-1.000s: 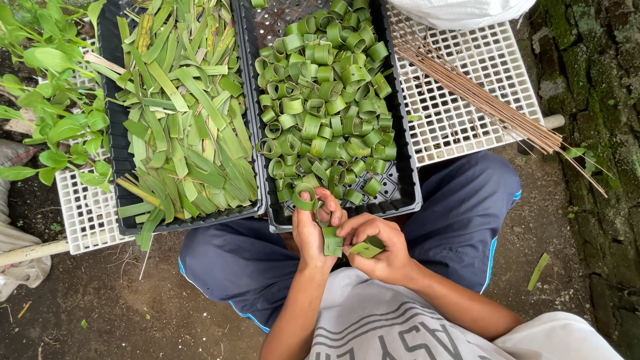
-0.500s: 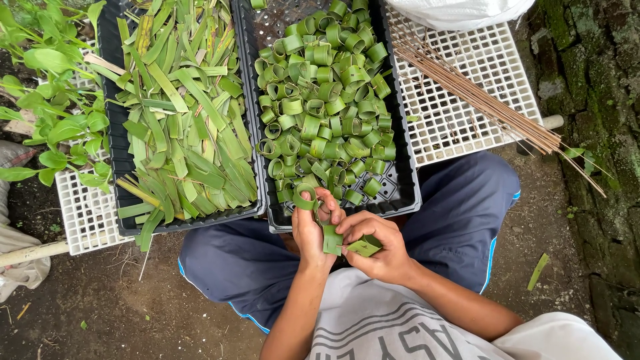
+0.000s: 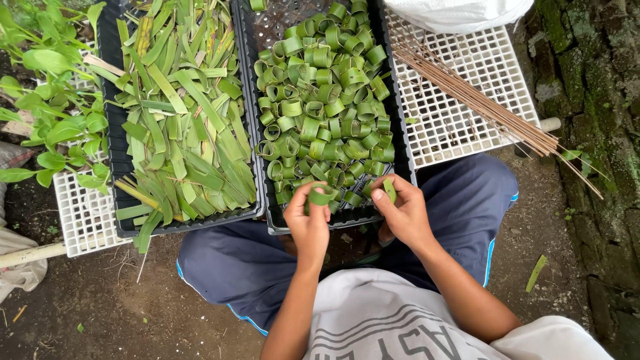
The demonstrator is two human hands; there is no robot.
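My left hand [image 3: 308, 223] pinches a green leaf ring [image 3: 319, 196] over the near edge of the right black tray [image 3: 400, 143]. My right hand [image 3: 402, 212] holds a small green leaf piece [image 3: 389, 190] just right of it. That tray is heaped with several rolled leaf rings [image 3: 323, 100]. The left black tray [image 3: 112, 143] holds a pile of flat cut leaf strips [image 3: 183, 127]. Both hands hover above my lap in blue trousers [image 3: 467, 207].
A bundle of thin brown sticks [image 3: 480, 100] lies on a white grid rack [image 3: 467, 80] at the right. Leafy green plants [image 3: 47, 113] crowd the far left. A mossy stone wall [image 3: 600, 100] runs along the right; bare soil [image 3: 100, 307] lies below.
Both hands have risen from my lap to the near edge of the right tray. The leaf strip between them is now a closed ring in my left hand.
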